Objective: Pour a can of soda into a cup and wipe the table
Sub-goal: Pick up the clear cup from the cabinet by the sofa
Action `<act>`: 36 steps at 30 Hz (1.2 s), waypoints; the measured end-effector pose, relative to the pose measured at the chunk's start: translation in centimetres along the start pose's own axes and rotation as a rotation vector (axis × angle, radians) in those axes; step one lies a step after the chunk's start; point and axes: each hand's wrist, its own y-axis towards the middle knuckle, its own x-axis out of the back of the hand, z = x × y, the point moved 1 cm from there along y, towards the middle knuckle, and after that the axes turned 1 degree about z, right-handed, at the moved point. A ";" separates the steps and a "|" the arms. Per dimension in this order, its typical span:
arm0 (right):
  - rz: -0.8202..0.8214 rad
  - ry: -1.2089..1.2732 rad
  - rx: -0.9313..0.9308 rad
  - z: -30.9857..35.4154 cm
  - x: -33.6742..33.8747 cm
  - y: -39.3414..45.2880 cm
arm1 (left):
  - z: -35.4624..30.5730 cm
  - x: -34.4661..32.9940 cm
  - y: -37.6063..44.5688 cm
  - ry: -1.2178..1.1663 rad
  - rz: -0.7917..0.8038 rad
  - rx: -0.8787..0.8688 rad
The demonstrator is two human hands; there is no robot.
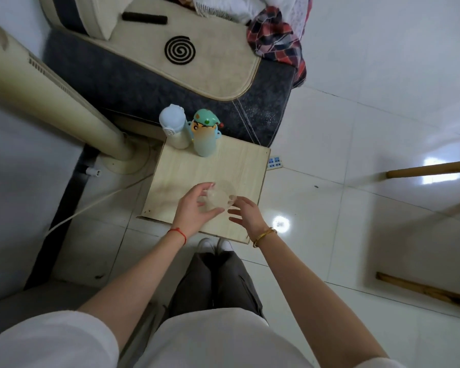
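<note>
A clear plastic cup (221, 195) stands upright on the small light wooden table (181, 171), near its front edge. My left hand (194, 208) curls around the cup's left side, thumb and fingers touching it. My right hand (246, 213) hovers just right of the cup with fingers spread, apart from it or barely brushing its rim. No soda can and no cloth are in view.
Two bottles stand at the table's back edge: a white one (173, 127) and a teal cartoon one (205, 134). Behind is a grey sofa (133, 75), left a beige fan column (51, 83), right a wooden stool frame (430, 168). A power strip (275, 162) lies on the floor tiles.
</note>
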 end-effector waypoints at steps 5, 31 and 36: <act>-0.009 0.039 0.039 1.2 0.7 -5.9 | -4.9 1.7 -3.1 0.026 0.070 -0.070; -0.199 0.483 0.184 -8.1 10.0 -24.4 | -17.8 -3.7 -15.5 0.173 0.553 -0.344; -0.263 0.581 0.210 -10.4 14.7 -27.7 | -20.5 -8.5 -17.9 0.198 0.661 -0.372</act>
